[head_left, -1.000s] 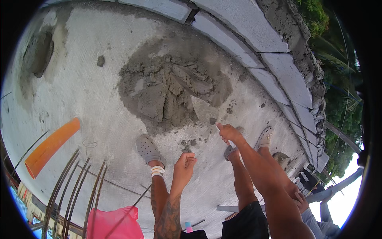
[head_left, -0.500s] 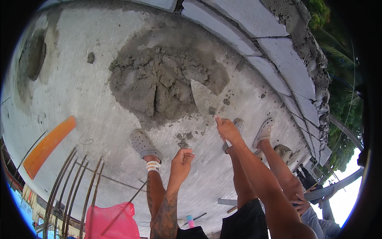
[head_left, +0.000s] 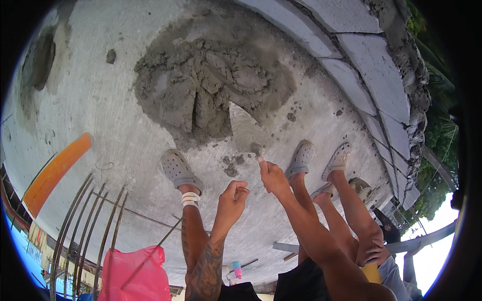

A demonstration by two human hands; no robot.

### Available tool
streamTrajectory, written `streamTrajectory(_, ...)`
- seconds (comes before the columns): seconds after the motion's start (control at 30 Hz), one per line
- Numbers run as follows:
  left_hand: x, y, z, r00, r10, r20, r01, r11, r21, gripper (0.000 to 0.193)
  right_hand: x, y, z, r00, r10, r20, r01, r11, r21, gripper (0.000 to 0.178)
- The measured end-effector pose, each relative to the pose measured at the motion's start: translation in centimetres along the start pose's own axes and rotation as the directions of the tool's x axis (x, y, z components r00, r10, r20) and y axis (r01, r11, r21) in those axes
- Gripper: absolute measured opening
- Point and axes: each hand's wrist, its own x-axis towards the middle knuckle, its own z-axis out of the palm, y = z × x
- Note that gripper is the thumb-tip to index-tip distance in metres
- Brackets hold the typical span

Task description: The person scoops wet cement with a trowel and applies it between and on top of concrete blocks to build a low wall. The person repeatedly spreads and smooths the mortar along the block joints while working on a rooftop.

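The right hand [head_left: 273, 176] grips a trowel [head_left: 246, 129] at the edge of the mortar heap [head_left: 211, 85] (lumpy, seemingly part-mixed) on the slab [head_left: 100, 115], while the left hand [head_left: 232, 198] hangs loosely curled, empty.
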Motion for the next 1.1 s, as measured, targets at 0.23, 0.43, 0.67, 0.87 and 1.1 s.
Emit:
streamTrajectory(0.23, 0.7, 0.3, -0.7, 0.999, 0.011, -0.030, -0.010, 1.000, 0.025, 0.017, 0.1, -1.1, 1.0, 0.998, 0.064, -0.010, -0.064, 0.998, -0.010, 0.071)
streamTrajectory(0.43, 0.4, 0.3, -1.0, 1.000, 0.001, -0.018, -0.001, 1.000, 0.008, 0.018, -0.8, 5.3, 2.1, 0.995, 0.100, 0.032, -0.100, 0.995, 0.007, 0.071)
streamTrajectory(0.67, 0.4, 0.1, -0.4, 0.999, 0.033, -0.013, -0.033, 0.998, 0.051, 0.018, -0.6, 3.2, 1.9, 0.993, 0.093, -0.074, -0.094, 0.995, -0.019, 0.072)
streamTrajectory(0.87, 0.3, 0.6, -0.2, 1.000, -0.003, -0.010, 0.003, 1.000, 0.026, 0.019, -2.6, 3.3, -0.5, 0.999, 0.042, -0.005, -0.042, 0.999, -0.008, 0.071)
streamTrajectory(1.1, 0.3, 0.8, -0.3, 0.999, -0.022, -0.025, 0.024, 0.999, 0.045, 0.020, -1.9, 6.1, 1.8, 0.998, 0.069, -0.001, -0.069, 0.998, -0.014, 0.070)
